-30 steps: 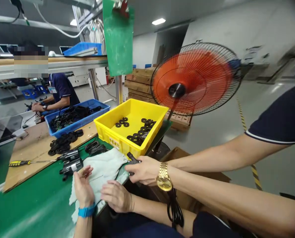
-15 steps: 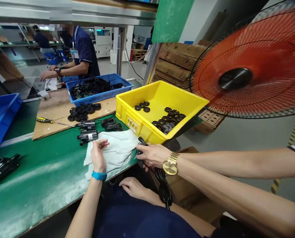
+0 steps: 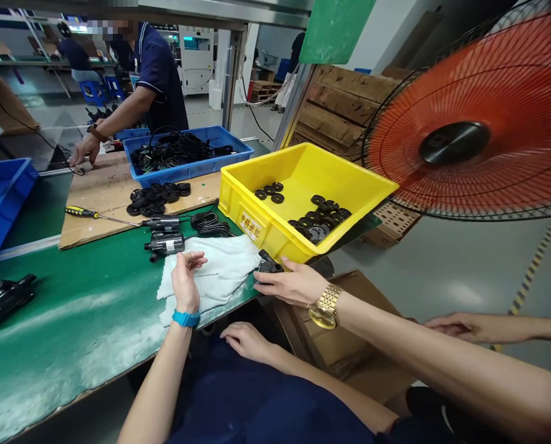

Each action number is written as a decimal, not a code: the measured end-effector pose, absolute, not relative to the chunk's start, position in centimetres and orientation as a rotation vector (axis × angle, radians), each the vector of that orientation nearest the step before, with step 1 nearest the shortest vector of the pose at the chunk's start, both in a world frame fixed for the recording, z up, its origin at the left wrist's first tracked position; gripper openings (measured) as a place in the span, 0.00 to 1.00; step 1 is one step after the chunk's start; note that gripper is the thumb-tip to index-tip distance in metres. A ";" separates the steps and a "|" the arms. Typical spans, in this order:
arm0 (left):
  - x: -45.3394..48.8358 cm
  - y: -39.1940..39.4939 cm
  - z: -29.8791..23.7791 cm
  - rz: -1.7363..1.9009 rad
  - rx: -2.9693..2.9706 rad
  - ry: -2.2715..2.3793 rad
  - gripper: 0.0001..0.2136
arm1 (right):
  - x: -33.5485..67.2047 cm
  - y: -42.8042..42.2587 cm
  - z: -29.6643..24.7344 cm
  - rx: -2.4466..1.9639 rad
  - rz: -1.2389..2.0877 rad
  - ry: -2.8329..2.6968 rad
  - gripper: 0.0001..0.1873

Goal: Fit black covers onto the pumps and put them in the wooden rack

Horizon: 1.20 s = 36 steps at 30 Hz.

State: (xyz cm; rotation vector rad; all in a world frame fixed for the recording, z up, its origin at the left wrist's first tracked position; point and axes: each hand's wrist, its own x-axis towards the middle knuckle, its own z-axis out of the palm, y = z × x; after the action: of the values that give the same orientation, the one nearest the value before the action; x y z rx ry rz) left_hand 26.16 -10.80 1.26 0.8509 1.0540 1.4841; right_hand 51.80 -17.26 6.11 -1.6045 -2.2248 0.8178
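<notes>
My left hand, with a blue wristband, hovers at the left side of a pale cloth, palm turned inward, fingers loosely apart and holding nothing. My right hand rests low by my lap below the table edge, fingers loosely bent, with nothing visible in it. Beyond my left hand lie two black pump-like units with white labels and a coiled black cable. At the cloth's right edge, a co-worker's hand with a gold watch is on another black pump-like unit.
A yellow bin holds black ring-shaped parts. Behind are a blue bin of cables, black coils and a screwdriver on a board. Another black unit lies left. A large orange fan stands right. Another person works across the table.
The co-worker's second hand has drawn back to the right, and the hanging cable bundle is out of sight. My hands have barely moved. The person across the table has reached left.
</notes>
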 end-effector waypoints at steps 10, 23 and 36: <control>26.2 -10.8 1.3 1.477 0.841 1.031 0.26 | 47.9 -24.3 -2.8 -1.656 0.437 -1.573 0.23; 26.2 -10.5 1.3 1.450 0.828 1.040 0.25 | 45.5 -22.0 -4.4 -1.733 -0.078 -1.266 0.38; 27.5 -18.6 6.7 0.644 1.312 0.792 0.29 | 46.7 -23.9 1.2 -1.166 -0.513 -1.818 0.24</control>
State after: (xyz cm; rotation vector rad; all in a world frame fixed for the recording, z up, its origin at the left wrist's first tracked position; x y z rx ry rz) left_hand 27.51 -18.60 6.71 1.3117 0.7923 0.6438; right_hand 46.67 -23.94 1.25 -1.1656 -1.8180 -0.5133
